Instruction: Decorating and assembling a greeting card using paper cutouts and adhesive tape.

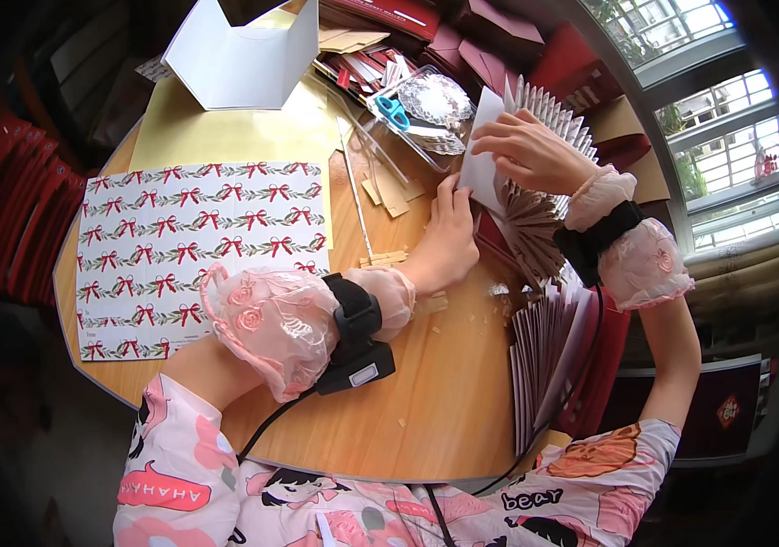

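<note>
Both of my hands are at a white folded paper piece (481, 171) at the right back of the round wooden table. My left hand (450, 229) reaches across with its fingertips at the piece's lower left edge. Above the same piece, my right hand (533, 152) has its fingers spread and bent; whether either hand grips it is not plain. Behind and below my right hand stand fan-folded paper stacks (532, 229). A sheet printed with red bows and green garlands (201, 253) lies flat at the left, partly under my left forearm.
A clear tray (434, 164) holds blue-handled scissors (391, 113) and a lacy white doily (436, 98). A white folded card (242, 65) stands on yellow paper (184, 130). Pleated paper (533, 362) stands at the right edge. Tan strips (389, 191) and a thin white stick (357, 195) lie mid-table.
</note>
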A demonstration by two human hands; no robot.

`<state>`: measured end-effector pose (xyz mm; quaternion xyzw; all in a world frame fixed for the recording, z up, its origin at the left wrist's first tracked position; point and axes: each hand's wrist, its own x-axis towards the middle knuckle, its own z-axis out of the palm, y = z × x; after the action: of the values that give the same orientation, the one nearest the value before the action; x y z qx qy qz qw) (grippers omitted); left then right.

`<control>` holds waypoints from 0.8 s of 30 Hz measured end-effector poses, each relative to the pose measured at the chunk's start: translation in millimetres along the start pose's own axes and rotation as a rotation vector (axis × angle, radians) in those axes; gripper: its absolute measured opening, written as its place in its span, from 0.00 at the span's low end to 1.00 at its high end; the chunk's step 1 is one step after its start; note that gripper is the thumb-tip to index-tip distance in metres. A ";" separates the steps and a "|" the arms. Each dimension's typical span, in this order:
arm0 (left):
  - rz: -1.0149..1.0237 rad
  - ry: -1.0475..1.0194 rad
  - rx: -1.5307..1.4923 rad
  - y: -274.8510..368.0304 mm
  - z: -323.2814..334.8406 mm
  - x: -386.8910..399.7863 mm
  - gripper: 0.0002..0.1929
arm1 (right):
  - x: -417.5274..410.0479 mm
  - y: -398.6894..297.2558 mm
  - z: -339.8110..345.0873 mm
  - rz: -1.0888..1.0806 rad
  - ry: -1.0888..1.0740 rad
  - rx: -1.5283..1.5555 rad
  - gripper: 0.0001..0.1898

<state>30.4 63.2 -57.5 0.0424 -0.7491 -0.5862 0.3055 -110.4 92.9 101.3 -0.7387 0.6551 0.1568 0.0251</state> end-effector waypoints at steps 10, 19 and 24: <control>-0.004 -0.018 0.033 5.7 -5.9 -3.7 0.29 | 2.2 -1.6 7.9 -0.033 0.002 -0.037 0.13; 0.021 -0.052 0.015 7.2 -8.2 -3.9 0.31 | 0.4 -1.7 4.3 -0.129 0.161 -0.037 0.04; 0.023 -0.057 -0.001 7.4 -10.2 -6.3 0.29 | 2.0 -10.9 -3.5 -0.062 0.064 -0.044 0.03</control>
<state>42.9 59.5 -52.1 0.0169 -0.7578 -0.5839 0.2907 -99.0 91.7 102.3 -0.7638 0.6286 0.1465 -0.0071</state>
